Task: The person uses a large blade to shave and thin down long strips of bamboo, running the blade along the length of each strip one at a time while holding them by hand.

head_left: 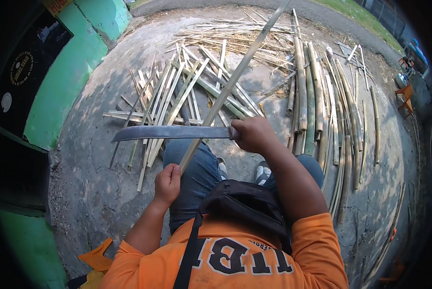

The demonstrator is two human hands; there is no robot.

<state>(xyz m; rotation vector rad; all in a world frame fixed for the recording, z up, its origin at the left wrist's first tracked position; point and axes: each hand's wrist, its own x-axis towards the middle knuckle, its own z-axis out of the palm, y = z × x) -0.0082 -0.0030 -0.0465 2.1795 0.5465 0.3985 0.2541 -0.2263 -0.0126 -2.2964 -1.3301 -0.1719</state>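
Observation:
My left hand [167,185] is closed round the lower end of a long split bamboo strip [228,89], which slants up and away to the right past the top of the view. In my right hand [255,135] is the handle of a machete [172,132], gripped in a fist. Its long, dark, curved blade points left and crosses the strip a little above my left hand. Whether the blade touches the strip I cannot tell. Both hands are above my knees as I sit.
Cut bamboo strips [170,91] lie piled ahead and to the left. Long bamboo poles [311,96] rest on the concrete to the right, with thin strips [235,36] heaped farther back. A green wall [57,96] stands at left; orange chairs [405,98] are at far right.

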